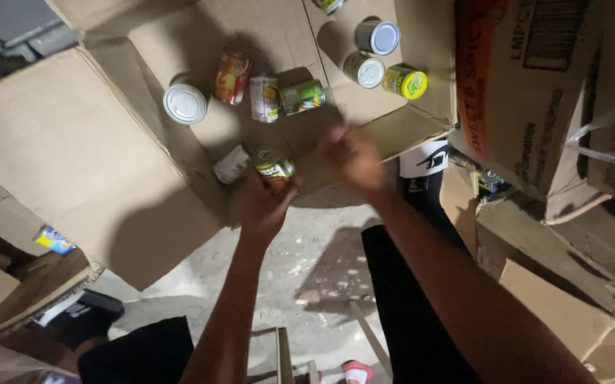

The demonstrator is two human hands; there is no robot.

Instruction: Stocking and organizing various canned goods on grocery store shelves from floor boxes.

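Over the open cardboard box [72,142], left hand [261,206] clamps a can [274,169]; right hand [350,153] blurred, grip unclear. Can could slip, knocking neighbouring cans [264,98].

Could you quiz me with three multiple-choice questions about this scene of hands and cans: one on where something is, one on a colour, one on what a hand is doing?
1. Where do the cans lie?
A. in an open cardboard box
B. on a shelf
C. in a sink

2. What colour is the lid of the can at the right end?
A. red
B. yellow
C. black

3. What is the left hand doing?
A. resting flat
B. holding a can
C. gripping a flap

Answers: A, cardboard walls surround them; B, its lid shows yellow; B, fingers wrap it, while the right hand is blurred.
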